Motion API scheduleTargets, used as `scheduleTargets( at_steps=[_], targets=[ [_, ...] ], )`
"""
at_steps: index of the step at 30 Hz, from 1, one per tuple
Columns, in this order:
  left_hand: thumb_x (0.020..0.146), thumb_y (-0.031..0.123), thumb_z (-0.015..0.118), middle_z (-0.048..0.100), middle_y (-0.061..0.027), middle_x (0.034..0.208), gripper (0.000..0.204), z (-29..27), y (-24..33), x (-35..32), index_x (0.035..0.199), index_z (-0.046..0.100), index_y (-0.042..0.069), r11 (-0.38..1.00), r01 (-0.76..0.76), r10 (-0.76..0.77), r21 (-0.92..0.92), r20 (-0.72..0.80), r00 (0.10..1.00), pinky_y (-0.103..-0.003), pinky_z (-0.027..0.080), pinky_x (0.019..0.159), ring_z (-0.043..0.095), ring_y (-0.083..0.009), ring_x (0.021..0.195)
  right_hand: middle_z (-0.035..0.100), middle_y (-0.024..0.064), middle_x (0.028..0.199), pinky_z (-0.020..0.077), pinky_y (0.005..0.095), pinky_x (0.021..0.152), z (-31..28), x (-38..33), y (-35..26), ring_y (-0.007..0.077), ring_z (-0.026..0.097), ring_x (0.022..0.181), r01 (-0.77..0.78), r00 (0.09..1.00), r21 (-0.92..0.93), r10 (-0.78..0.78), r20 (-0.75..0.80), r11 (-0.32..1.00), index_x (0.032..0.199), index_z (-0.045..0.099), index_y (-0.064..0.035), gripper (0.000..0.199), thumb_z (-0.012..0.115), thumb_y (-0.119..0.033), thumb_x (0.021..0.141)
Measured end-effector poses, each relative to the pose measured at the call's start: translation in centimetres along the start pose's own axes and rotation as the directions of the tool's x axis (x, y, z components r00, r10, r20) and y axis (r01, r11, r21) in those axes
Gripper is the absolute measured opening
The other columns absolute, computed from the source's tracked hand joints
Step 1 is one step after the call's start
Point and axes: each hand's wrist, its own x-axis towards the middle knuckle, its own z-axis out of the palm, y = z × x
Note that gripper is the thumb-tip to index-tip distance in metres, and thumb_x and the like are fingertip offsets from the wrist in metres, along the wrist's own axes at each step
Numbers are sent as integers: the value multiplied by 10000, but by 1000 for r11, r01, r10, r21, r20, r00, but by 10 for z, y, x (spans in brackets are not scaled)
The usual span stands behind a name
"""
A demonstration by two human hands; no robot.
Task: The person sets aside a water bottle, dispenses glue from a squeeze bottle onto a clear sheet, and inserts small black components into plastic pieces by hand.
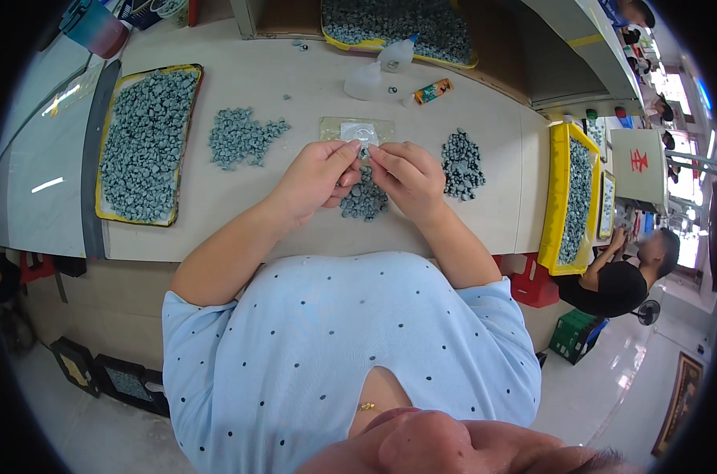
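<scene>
My left hand [315, 180] and my right hand [412, 175] meet above the middle of the table. Their fingertips pinch a small grey-green piece [364, 152] between them; the fingers partly cover it. Just below and partly behind the hands lies a small pile of similar grey-green pieces [363, 203]. A clear flat plate [380, 129] with a white sheet on it lies right beyond the fingertips. To the left a looser heap of grey-green pieces [241, 137] is spread out. Right of my right hand is a heap of darker, shinier pieces [462, 164].
A yellow-edged tray [135, 218] full of pieces lies at the left. Another tray [357, 45] is at the back, near two translucent bottles [363, 81] and an orange-green tube [432, 92]. A yellow bin [557, 182] stands right. A person in black [617, 286] works farther right.
</scene>
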Motion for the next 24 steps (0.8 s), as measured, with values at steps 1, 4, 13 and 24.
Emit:
scheduleTargets(
  at_steps=[1,4,13,24],
  targets=[
    [964,265,422,404,40,607,273,-1,-1,1,768,460,79,1000,0,0,-1,3,1000,-207,190,369,276,-32,442,627,82,800,452,268,499,0,0,0,186,570,597,22,1000,-13,-22,6,1000,890,650,-18,274,708,53,632],
    [964,263,423,405,41,609,267,-1,-2,1,772,458,82,1000,0,0,-9,6,1000,-206,193,370,278,-32,444,624,82,796,440,268,489,0,-1,0,185,563,585,60,998,-35,-59,27,998,892,645,-13,277,706,53,630],
    [963,257,424,380,48,602,242,2,-9,2,790,450,90,998,-51,51,-22,-25,998,-205,206,381,283,-31,463,599,91,757,439,270,479,6,-4,-2,191,549,570,69,998,0,-69,2,998,885,632,2,269,721,49,636],
    [966,272,430,376,47,608,253,4,-12,-1,786,439,93,985,-173,173,-2,-45,984,-194,247,399,305,-32,489,594,116,743,445,252,485,20,-5,-6,182,555,585,-5,990,113,20,-137,994,818,611,23,214,702,88,635]
  ],
)
